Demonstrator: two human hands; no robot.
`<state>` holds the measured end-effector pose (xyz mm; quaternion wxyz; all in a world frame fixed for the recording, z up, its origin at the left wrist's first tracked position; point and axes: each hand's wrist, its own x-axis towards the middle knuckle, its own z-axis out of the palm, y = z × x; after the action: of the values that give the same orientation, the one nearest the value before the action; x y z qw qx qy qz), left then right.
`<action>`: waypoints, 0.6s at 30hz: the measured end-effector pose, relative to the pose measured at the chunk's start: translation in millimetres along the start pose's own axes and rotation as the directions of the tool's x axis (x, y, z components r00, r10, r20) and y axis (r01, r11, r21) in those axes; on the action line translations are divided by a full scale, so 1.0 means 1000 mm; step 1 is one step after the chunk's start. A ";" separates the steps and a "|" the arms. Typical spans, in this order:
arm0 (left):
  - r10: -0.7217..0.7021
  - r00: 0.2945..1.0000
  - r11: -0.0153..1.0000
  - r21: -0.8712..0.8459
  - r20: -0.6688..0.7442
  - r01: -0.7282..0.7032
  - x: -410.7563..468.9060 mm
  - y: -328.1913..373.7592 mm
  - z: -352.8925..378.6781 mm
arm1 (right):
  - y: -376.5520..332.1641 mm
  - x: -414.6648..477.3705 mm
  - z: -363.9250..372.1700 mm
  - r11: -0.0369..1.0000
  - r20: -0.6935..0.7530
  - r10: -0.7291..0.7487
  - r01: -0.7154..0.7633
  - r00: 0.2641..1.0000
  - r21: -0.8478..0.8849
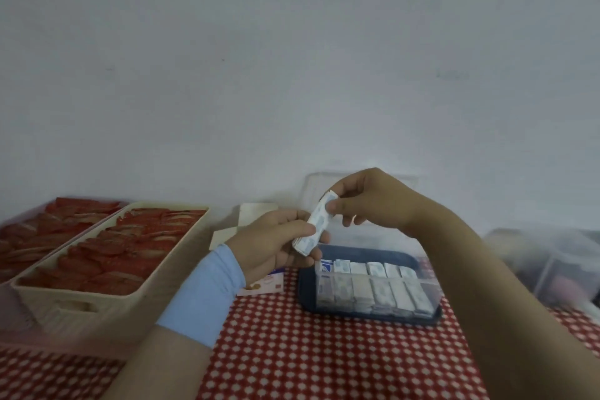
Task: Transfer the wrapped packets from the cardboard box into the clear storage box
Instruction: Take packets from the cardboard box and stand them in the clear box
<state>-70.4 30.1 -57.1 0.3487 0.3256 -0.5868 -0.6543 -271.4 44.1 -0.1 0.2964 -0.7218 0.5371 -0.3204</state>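
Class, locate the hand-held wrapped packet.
Head view, centre: the wrapped packet is pinched between left hand and right hand, above the clear storage box.

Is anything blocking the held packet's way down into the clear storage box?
Nothing visible does. The left hand and right hand both pinch the wrapped packet above the clear storage box, whose top looks open, though stored packets fill much of it.

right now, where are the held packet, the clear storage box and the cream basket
wrapped packet (318, 219), head view, the bare middle of its wrapper
clear storage box (376, 297), head view, its front wall
cream basket (130, 313), head view, its front wall
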 end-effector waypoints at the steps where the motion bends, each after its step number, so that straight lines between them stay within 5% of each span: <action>1: -0.003 1.000 1.000 -0.007 0.008 0.003 0.004 0.000 0.006 | 0.003 -0.004 -0.006 1.000 -0.002 0.026 -0.026 1.000 0.002; 6: -0.075 0.996 0.997 0.018 0.038 0.074 0.016 -0.002 0.023 | 0.011 -0.013 -0.024 0.991 0.032 0.120 -0.118 0.992 -0.062; 9: -0.131 0.991 0.971 0.202 -0.005 0.130 0.017 -0.002 0.023 | 0.019 -0.010 -0.031 0.986 -0.035 0.131 -0.134 0.991 -0.100; 13: 0.044 0.982 0.670 0.735 -0.185 0.108 0.015 0.006 0.011 | 0.035 0.007 -0.024 0.954 -0.073 0.140 -0.154 0.988 -0.259; 15: 0.176 0.965 0.533 0.843 -0.195 0.073 0.015 0.007 0.011 | 0.042 0.014 -0.017 0.934 -0.030 0.160 -0.161 0.987 -0.319; 18: 0.279 0.953 0.466 0.885 -0.121 -0.023 0.019 0.003 0.022 | 0.047 0.017 -0.019 0.897 -0.029 0.176 -0.172 0.984 -0.408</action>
<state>-98.7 25.6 -52.5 0.2614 0.4829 -0.8154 -0.1835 -310.5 14.7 -22.5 0.1689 -0.7183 0.6532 -0.1701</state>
